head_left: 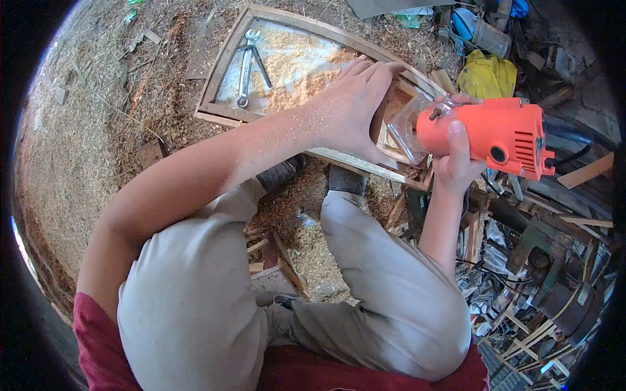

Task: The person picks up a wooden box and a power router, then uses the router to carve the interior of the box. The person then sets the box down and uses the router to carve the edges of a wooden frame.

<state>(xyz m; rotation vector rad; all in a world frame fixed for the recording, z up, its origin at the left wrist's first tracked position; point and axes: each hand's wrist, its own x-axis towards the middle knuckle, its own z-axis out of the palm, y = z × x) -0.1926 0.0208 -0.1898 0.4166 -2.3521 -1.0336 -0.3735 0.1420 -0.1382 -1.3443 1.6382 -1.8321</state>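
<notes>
My right hand point(455, 164) is wrapped around an orange trim router point(486, 135), thumb on top of its body. The router lies on its side, and its clear plastic base point(407, 129) faces a wooden piece point(395, 104). My left hand point(352, 107), dusted with sawdust, grips that piece from the left, fingers over the far edge and thumb on the near one. The router bit and the contact between base and wood are hard to make out. Both hands are over a wood-framed tray point(225, 62).
Inside the tray lie a combination wrench point(245, 78), a thinner dark tool point(262, 67) and sawdust point(290, 91). A yellow cloth or bag point(488, 75) sits beyond the router. A black cord point(574, 133) runs right. Wood scraps point(528, 339) and clutter fill the right side.
</notes>
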